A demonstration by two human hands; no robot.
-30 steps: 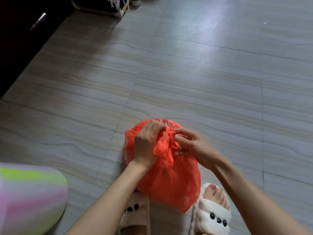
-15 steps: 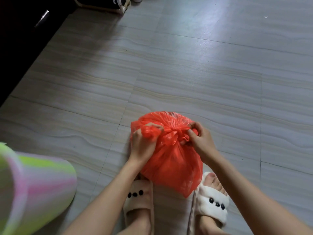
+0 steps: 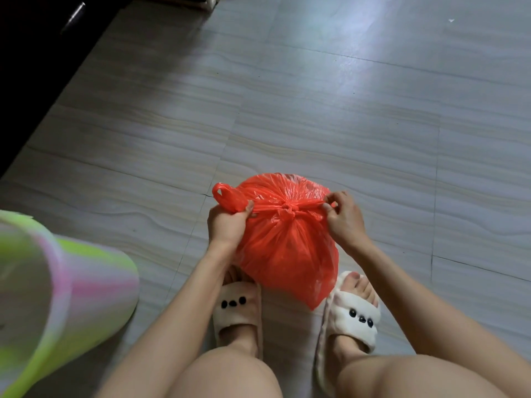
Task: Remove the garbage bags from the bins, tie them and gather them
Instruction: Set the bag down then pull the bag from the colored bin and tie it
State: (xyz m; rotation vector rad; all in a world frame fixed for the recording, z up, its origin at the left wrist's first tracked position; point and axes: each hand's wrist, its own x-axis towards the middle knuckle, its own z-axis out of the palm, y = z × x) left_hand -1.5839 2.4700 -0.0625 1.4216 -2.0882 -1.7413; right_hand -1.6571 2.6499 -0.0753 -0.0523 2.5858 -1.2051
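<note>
Both hands have drawn apart since the earlier frame, where they were bunched together at the mouth of the thin red plastic garbage bag [image 3: 287, 242]; now the two handle ends are stretched out sideways and a small knot [image 3: 288, 209] sits between them on top. Left hand [image 3: 228, 225] is closed in a fist round the left handle loop [image 3: 228, 198]; right hand [image 3: 343, 218] pinches the right handle end between thumb and fingertips [image 3: 330, 203]. That bag rests on the grey tiled floor [image 3: 344, 110] just ahead of the white slippers [image 3: 349, 314]; a pastel striped plastic bin [image 3: 71, 288] lies tipped at the left, apart from it. Step in hand looks to be tightening the knot; next, I judge, a firm outward pull or a second knot, gently, since thin film may tear; then setting it aside.
</note>
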